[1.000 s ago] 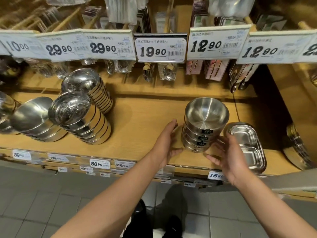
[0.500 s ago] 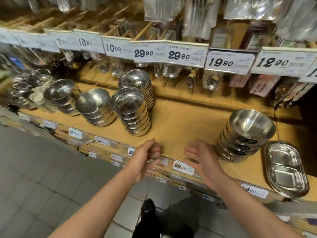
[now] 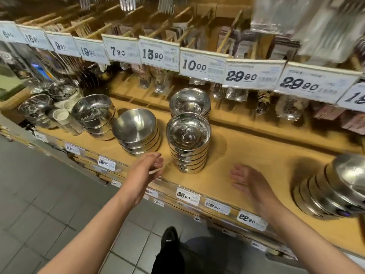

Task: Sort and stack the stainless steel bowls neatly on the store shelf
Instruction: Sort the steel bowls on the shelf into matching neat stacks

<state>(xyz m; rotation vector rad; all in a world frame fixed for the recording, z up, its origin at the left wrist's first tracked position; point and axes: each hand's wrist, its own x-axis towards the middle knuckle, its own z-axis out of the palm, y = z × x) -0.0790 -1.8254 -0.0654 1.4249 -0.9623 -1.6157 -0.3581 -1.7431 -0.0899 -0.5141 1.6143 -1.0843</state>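
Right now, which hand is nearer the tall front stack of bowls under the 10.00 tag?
Left. The left hand hovers just beside the tall front stack, near its base. The right hand sits further off on its other side. Neither touches it.

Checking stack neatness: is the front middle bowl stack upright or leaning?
Upright: the front middle bowl stack rises straight from the shelf, rims aligned, neither hand touching it.
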